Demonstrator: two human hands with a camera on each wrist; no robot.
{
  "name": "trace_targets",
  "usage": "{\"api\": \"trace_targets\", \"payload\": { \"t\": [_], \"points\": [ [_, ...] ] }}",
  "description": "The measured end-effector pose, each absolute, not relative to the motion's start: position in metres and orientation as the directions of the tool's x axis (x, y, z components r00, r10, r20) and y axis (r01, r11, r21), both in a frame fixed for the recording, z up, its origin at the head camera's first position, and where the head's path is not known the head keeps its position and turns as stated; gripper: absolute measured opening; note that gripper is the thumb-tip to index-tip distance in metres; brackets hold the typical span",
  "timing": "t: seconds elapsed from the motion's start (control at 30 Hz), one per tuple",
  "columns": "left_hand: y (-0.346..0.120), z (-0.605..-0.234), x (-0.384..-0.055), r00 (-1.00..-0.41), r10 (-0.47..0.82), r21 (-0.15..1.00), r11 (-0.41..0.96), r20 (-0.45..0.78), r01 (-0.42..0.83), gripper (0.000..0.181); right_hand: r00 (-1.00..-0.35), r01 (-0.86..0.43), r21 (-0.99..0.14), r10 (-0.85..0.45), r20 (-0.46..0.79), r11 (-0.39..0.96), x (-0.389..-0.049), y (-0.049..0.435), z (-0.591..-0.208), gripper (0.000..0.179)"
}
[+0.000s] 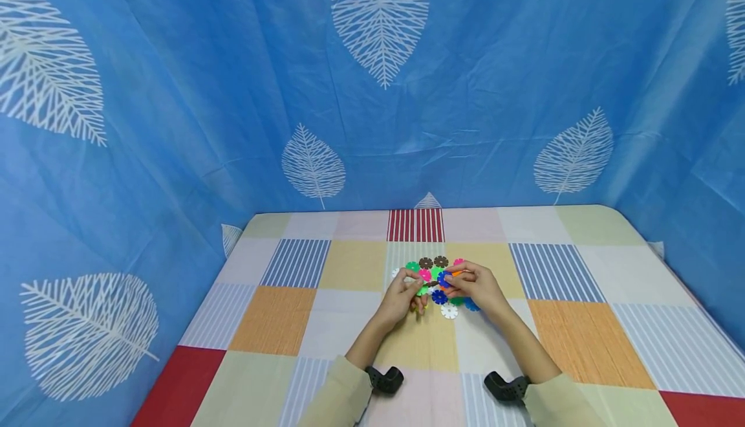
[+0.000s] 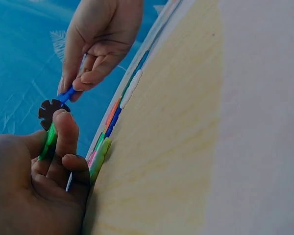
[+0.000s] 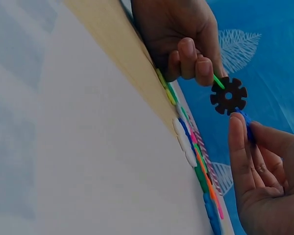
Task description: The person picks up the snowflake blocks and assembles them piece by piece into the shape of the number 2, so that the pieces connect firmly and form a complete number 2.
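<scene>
Thumb and fingers of my left hand [image 1: 400, 299] pinch a green notched plastic disc [image 2: 49, 142]. Joined to its edge, a brown notched disc [image 3: 219, 101] stands out toward the other hand. My right hand [image 1: 478, 286] pinches a blue notched disc [image 1: 443, 279] between thumb and fingertips. In both wrist views the blue disc meets the rim of the brown one; whether their slots interlock I cannot tell. Beneath the hands, several loose discs of the same kind lie on the cloth, among them a white disc [image 1: 449, 311] and a dark blue disc [image 1: 439, 297], partly covered by the hands.
A patchwork-patterned cloth [image 1: 343, 323] covers the table. Two brown discs [image 1: 440, 261] lie at the pile's far side. Blue curtains [image 1: 454, 90] with white leaf prints surround the table at the back and sides. Black wrist cameras [image 1: 505, 387] sit at both sleeves.
</scene>
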State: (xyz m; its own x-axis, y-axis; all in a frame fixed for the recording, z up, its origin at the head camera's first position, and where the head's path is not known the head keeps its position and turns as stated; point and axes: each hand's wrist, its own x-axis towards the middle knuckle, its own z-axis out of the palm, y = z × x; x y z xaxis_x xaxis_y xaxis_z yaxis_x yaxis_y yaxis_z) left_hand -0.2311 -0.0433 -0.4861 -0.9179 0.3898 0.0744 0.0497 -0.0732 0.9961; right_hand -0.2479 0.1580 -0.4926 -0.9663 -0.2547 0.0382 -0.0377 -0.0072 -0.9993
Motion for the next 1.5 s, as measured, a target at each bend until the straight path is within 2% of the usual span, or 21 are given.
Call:
{"api": "trace_targets", "payload": {
  "t": [0.23,0.5,0.73,1.0,1.23,1.5],
  "points": [
    [-0.043,-0.488,-0.230,-0.920,0.380,0.995,-0.057,0.093,0.077,0.024,-0.970,-0.031,-0.997,-0.237,0.046,-0.067,-0.246,0.150,-0.498,0.030],
    [-0.045,-0.488,-0.230,-0.927,0.359,0.994,-0.023,0.110,0.109,0.017,-0.984,-0.004,-0.998,-0.178,0.014,-0.056,-0.241,0.139,-0.499,0.026],
    [-0.045,-0.488,-0.230,-0.926,0.365,0.995,-0.049,0.097,0.085,0.021,-0.981,-0.010,-0.999,-0.194,0.020,-0.053,-0.242,0.143,-0.497,0.032],
    [-0.045,-0.486,-0.229,-0.919,0.386,0.996,-0.076,0.075,0.049,0.023,-0.979,-0.070,-0.995,-0.198,0.055,0.066,-0.248,0.155,-0.497,0.033],
    [-0.043,-0.483,-0.228,-0.950,0.305,0.990,0.093,0.072,0.104,0.022,-0.973,-0.156,-0.973,-0.198,0.121,0.170,-0.245,0.155,-0.488,0.028],
    [-0.045,-0.486,-0.231,-0.907,0.408,0.990,0.040,0.107,0.135,0.022,-0.950,-0.232,-0.947,-0.261,0.171,0.222,-0.236,0.143,-0.473,0.020]
  ]
}}
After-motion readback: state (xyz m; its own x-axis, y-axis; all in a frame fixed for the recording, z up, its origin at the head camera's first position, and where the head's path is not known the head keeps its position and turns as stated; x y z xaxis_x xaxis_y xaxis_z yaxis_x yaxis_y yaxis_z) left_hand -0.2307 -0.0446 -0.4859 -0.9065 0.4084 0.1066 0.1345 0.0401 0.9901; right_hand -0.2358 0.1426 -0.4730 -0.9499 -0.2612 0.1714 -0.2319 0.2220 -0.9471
